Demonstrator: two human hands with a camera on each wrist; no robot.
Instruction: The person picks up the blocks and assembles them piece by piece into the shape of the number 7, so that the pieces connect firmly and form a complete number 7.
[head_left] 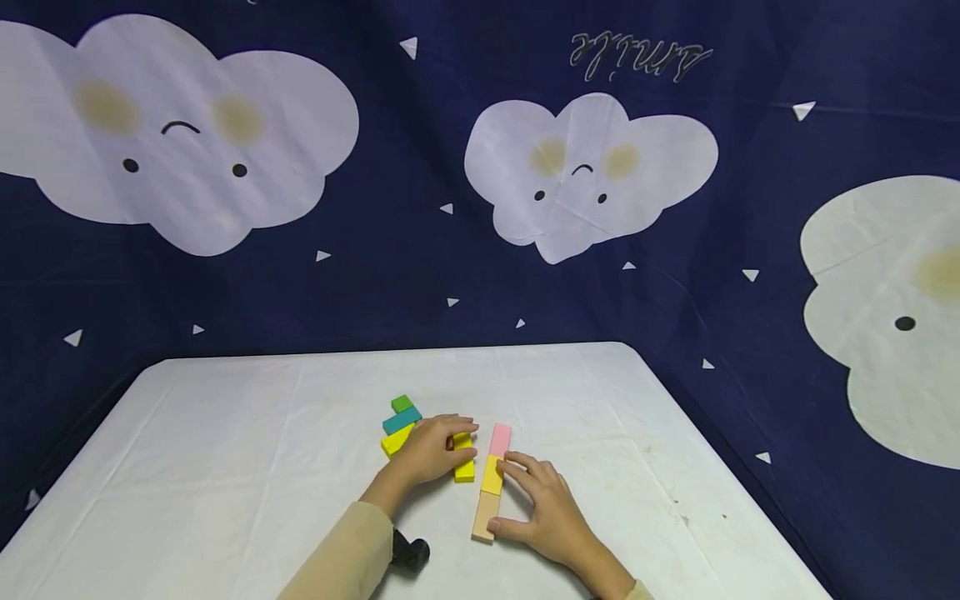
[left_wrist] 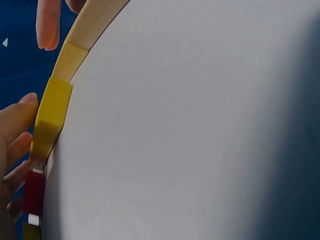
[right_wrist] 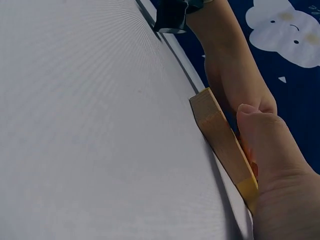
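A pink block (head_left: pixel 500 439), a yellow block (head_left: pixel 492 477) and a tan block (head_left: pixel 486 515) form a line end to end on the table. My right hand (head_left: pixel 551 512) lies along its right side, with fingertips at the yellow block and the thumb (right_wrist: pixel 257 130) by the tan one. My left hand (head_left: pixel 429 452) reaches over a second yellow block (head_left: pixel 464 472), thumb and fingers spread across it. A red block (left_wrist: pixel 34 192) lies beyond that yellow block in the left wrist view; the left hand mostly covers it in the head view.
Left of the left hand lie a green block (head_left: pixel 402 404), a teal block (head_left: pixel 402 420) and another yellow block (head_left: pixel 397 440). A black object (head_left: pixel 409 552) shows beside the left sleeve. A dark blue cloth with clouds (head_left: pixel 592 175) hangs behind the white table (head_left: pixel 225 467).
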